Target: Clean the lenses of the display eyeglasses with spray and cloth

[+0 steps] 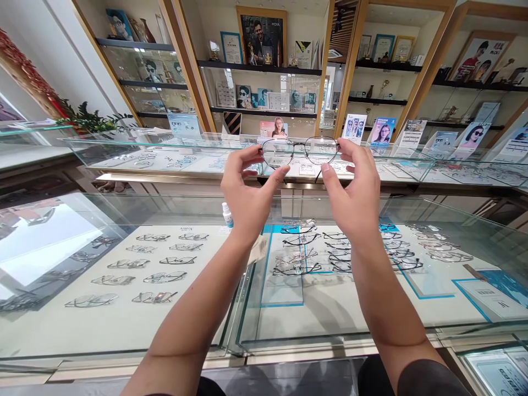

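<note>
A pair of thin dark-framed eyeglasses (299, 146) is held up level above the glass counter, lenses side by side. My left hand (252, 190) grips its left end, with the thumb below the left lens and the fingers at the hinge. At the right end, my right hand (355, 187) pinches the frame, its thumb under the right lens. The temples are mostly hidden behind the frame and hands. Beneath my arms, rows of eyeglasses (297, 269) lie inside the display case.
The near glass display case (136, 324) spans the foreground, with a small white bottle (226, 214) and a beige cloth (258, 249) by my left forearm. Behind stands another glass case (165, 177) with advertising cards (383, 132). Wooden shelves and a plant (93, 118) are farther back.
</note>
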Demonstrator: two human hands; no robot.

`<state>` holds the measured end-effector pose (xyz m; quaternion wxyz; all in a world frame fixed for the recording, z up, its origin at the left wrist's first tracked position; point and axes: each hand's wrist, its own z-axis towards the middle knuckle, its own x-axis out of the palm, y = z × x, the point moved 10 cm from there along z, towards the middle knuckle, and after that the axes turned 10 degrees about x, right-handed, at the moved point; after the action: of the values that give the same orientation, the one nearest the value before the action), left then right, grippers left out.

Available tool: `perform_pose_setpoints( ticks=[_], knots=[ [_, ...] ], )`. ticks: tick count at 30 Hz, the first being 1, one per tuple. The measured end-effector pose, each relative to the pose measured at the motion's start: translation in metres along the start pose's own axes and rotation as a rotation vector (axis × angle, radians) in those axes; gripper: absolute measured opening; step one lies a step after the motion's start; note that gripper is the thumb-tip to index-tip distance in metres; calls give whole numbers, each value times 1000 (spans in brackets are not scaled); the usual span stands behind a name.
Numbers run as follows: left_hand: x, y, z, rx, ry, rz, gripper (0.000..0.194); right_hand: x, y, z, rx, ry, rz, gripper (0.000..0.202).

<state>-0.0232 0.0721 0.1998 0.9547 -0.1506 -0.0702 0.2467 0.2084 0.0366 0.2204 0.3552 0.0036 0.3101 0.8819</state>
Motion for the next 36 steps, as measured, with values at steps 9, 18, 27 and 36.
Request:
perform_pose_setpoints(
  ticks=[9, 18, 27, 36],
  knots=[
    [-4, -4, 0, 37, -39, 30, 55, 6, -8, 3, 69, 43, 30, 43],
    [-4, 0, 3, 27, -18, 51, 55, 10, -11, 2, 71, 46, 18, 40],
    [0, 4, 3, 13, 9, -1, 55, 6, -9, 2, 62, 31, 14, 41],
    [-7, -10, 4, 68, -24, 66, 57, 15, -18, 3, 109, 68, 29, 42]
  ],
)
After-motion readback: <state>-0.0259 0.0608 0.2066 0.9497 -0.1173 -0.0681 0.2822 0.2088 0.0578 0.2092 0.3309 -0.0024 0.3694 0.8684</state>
